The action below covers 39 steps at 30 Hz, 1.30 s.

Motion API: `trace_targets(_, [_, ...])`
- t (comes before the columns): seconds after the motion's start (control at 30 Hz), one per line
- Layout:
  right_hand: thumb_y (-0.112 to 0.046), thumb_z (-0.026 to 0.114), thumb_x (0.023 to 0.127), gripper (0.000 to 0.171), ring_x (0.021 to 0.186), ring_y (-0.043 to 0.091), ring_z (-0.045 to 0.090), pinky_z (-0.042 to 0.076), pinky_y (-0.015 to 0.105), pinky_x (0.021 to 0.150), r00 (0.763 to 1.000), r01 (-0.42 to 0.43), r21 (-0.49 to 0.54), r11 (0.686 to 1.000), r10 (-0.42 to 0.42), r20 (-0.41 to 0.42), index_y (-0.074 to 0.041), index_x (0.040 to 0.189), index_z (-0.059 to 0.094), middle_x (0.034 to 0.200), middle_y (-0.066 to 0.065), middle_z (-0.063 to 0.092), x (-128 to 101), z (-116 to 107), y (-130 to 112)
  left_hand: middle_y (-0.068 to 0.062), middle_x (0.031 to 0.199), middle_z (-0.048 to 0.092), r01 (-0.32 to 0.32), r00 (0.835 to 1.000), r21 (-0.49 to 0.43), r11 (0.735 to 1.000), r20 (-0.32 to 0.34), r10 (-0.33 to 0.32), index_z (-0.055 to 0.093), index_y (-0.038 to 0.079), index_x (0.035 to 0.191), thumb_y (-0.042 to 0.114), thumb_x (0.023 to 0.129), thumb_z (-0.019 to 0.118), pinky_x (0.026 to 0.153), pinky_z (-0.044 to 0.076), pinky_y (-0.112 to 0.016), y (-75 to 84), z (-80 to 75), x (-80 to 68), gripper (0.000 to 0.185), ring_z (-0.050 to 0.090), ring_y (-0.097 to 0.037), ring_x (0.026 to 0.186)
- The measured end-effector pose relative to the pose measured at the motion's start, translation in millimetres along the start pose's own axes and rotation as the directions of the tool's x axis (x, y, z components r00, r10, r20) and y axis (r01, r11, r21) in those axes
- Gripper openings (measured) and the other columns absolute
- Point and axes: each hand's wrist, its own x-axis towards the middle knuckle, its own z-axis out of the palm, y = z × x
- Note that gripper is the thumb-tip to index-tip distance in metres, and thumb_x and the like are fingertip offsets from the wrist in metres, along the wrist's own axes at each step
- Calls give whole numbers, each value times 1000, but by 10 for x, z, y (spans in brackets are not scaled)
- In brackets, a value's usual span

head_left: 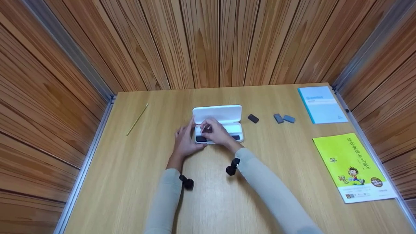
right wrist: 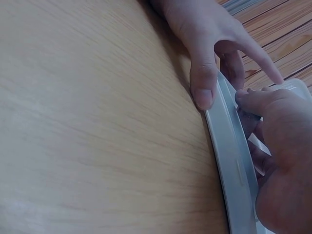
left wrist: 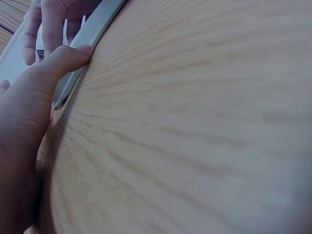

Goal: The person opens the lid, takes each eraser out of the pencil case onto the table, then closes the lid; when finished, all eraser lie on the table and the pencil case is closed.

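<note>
A white pencil case [head_left: 217, 113] lies on the table with its lid raised at the back. Dark material [head_left: 236, 137] shows along its front inside. At the case's left end is my left hand [head_left: 187, 142], gripping it with the thumb on the front wall and the fingers spread toward the lid. Over the open tray, my right hand [head_left: 218, 132] has its fingers curled down, pinching a small dark block [right wrist: 249, 116] that they mostly hide. In the left wrist view, the left thumb presses on the front wall of the case.
To the right of the case lie a dark block [head_left: 253, 118] and two grey-blue blocks, one darker [head_left: 278, 118], one lighter [head_left: 289, 119]. A pencil [head_left: 137, 119] lies at the left. A light-blue notebook [head_left: 325, 105] and a green book [head_left: 354, 167] lie along the right edge.
</note>
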Motion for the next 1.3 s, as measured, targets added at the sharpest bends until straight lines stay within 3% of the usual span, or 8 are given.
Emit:
trace_targets(0.23, [5, 78, 98, 22, 109, 27, 67, 49, 29, 96, 997, 69, 32, 997, -68, -38, 1, 117, 68, 125, 22, 67, 7, -15, 21, -12, 166, 64, 24, 1000, 3, 1000, 20, -24, 17, 23, 183, 47, 80, 99, 133, 19, -69, 28, -11, -3, 133, 52, -43, 148])
trace_targets(0.43, [3, 76, 102, 23, 115, 28, 67, 51, 32, 101, 999, 34, 76, 997, -31, -33, -3, 122, 68, 126, 18, 68, 19, -107, -30, -11, 167, 64, 38, 999, 2, 999, 24, -38, 17, 25, 183, 49, 80, 99, 134, 18, -68, 34, -21, -3, 134, 51, -42, 150])
trace_targets(0.6, [2, 75, 103, 22, 121, 32, 69, 54, 40, 107, 996, 82, 58, 995, -80, -32, -4, 124, 68, 125, 18, 71, 41, -170, -54, -9, 168, 63, 44, 999, -1, 999, 32, -44, 16, 28, 183, 52, 81, 98, 133, 18, -67, 39, -28, -8, 133, 50, -40, 150])
trace_targets(0.77, [-1, 76, 103, 21, 116, 27, 70, 54, 38, 105, 991, 124, 46, 991, -122, -50, -9, 121, 70, 120, 11, 72, 23, -231, -28, -8, 168, 62, 45, 998, 9, 999, 35, -46, 14, 29, 183, 55, 81, 97, 132, 19, -66, 30, -19, -5, 134, 49, -38, 150])
trace_targets(0.97, [-2, 75, 105, 26, 121, 31, 69, 53, 37, 105, 993, 107, 55, 993, -105, -50, -1, 131, 73, 125, 18, 73, -25, -320, -5, -8, 168, 63, 41, 999, 21, 999, 30, -41, 14, 28, 183, 57, 80, 97, 133, 19, -67, 19, -8, 1, 135, 49, -39, 151])
trace_targets(1.3, [-5, 74, 106, 35, 117, 22, 65, 48, 28, 100, 995, 56, 91, 994, -49, -83, 0, 141, 75, 127, 21, 75, -141, -487, 74, -7, 169, 62, 58, 998, 20, 998, 32, -59, 15, 30, 183, 55, 80, 96, 135, 16, -68, 39, 0, -20, 134, 47, -39, 153])
